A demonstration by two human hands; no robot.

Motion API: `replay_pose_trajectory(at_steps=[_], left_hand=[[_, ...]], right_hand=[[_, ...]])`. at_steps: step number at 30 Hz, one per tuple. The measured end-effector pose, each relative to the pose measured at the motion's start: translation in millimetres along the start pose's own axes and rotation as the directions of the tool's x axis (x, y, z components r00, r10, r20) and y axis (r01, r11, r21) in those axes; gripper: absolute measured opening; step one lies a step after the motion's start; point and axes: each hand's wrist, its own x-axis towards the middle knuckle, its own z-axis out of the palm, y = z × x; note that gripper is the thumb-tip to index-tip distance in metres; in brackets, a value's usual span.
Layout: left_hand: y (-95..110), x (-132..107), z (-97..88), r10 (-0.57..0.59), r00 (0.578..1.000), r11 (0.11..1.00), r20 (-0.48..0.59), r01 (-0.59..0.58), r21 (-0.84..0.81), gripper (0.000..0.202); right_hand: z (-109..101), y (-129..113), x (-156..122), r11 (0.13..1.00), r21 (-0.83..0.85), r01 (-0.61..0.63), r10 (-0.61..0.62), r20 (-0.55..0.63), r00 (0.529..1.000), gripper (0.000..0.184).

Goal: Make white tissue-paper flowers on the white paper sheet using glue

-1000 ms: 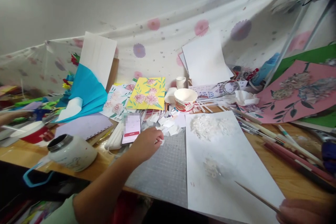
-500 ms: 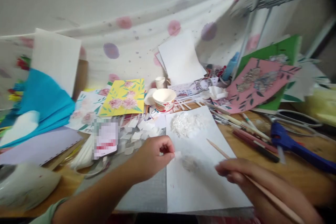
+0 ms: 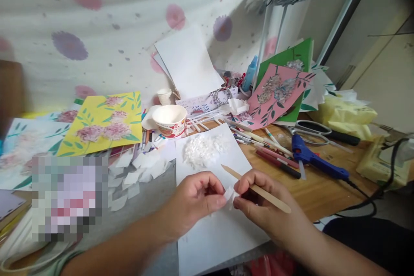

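The person's left hand (image 3: 196,196) and right hand (image 3: 273,224) pinch a small white paper piece (image 3: 230,195) between their fingertips, above a white sheet (image 3: 197,252). The right also holds a pointed wooden stick (image 3: 270,197) — slanted across the hand. A fluffy white heap (image 3: 203,150) lies beyond — loose paper scraps (image 3: 145,169) to its left, a blue glue gun (image 3: 315,161) to its right.
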Motion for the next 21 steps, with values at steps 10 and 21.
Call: replay_pose_trajectory(at_steps=[10,21], left_hand=[[1.5,-9.5,2.6,0.186,0.975,0.912,-0.126,-0.123,0.391,0.008],[-4.2,-26.2,4.0,0.328,0.945,0.738,-0.007,-0.252,0.626,0.012]], right_hand=[[-2.9,-8.2,-7.1,0.998,0.039,0.041,-0.044,0.069,0.997,0.013],[8.8,5.9,-17.4,0.971,-0.192,0.141,-0.116,0.137,0.984,0.018]])
